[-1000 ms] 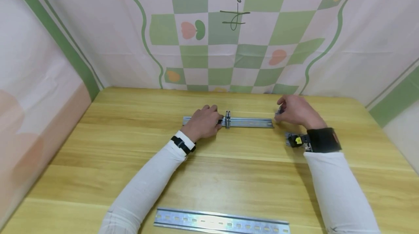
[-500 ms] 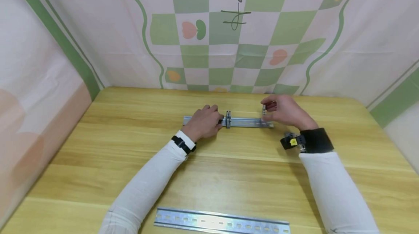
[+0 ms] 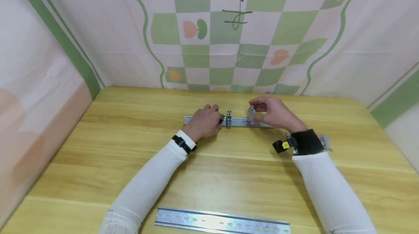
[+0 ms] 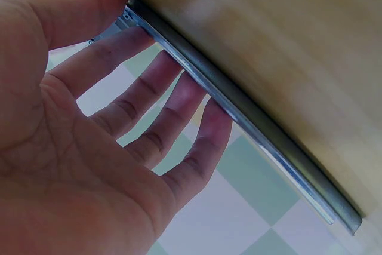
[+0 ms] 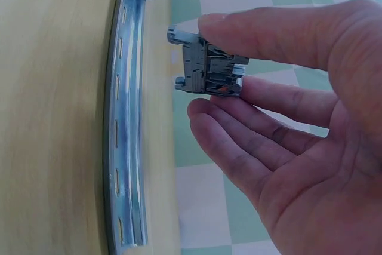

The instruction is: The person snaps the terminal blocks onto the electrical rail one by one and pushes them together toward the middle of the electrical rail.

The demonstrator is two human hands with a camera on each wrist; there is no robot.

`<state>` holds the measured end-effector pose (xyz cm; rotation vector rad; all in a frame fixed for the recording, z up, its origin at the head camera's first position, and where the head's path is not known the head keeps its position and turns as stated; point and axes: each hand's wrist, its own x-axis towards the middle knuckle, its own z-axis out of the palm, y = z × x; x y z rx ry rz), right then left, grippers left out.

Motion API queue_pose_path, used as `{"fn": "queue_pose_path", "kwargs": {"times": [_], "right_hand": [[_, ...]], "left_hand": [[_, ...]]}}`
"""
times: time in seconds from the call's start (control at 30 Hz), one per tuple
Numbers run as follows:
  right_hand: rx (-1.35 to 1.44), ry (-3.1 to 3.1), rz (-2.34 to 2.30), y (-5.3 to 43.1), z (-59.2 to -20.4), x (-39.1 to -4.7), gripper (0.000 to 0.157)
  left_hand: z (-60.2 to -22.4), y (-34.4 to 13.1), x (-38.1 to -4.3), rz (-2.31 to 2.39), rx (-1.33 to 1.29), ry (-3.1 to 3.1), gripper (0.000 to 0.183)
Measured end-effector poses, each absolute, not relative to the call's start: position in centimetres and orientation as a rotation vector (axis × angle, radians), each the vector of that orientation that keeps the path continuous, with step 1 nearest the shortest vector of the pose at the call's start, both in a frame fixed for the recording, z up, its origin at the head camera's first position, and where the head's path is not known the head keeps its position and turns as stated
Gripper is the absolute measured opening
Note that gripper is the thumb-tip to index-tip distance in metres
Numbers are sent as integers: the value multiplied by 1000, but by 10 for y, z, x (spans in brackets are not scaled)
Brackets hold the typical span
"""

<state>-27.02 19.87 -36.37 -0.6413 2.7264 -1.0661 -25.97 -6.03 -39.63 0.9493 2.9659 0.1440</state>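
My left hand [image 3: 203, 121] grips the left part of a slotted metal DIN rail [image 3: 242, 122]. In the left wrist view its thumb and fingers lie along the rail's edges [image 4: 239, 111]. Grey terminal blocks [image 3: 229, 119] stand upright on the rail, right beside that hand. My right hand [image 3: 274, 112] pinches another grey terminal block [image 5: 209, 67] between thumb and fingers. In the head view that block [image 3: 251, 111] is over the rail's right half. The right wrist view shows a gap between it and the rail.
A second, longer slotted DIN rail [image 3: 222, 221] lies at the table's near edge. More grey parts [image 3: 325, 143] lie on the wooden table [image 3: 216, 179], partly hidden behind the right wrist. A patterned curtain [image 3: 222, 56] hangs behind the table.
My right hand has moved left with the terminal block, from beyond the rail's right end to over its right half. My left hand stays on the rail.
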Motion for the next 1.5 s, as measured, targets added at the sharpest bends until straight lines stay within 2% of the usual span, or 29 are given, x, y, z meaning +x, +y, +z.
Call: {"fn": "queue_pose_path", "kwargs": {"times": [0.53,1.5], "right_hand": [[-733,2701,-1118,181,-376,-269,57],[-675,2689,-1076,168,-381,-266,53]], "left_hand": [[-397,-60,-261,126,957,2971,26],[-396,-61,-261,115,968,2973,25]]}}
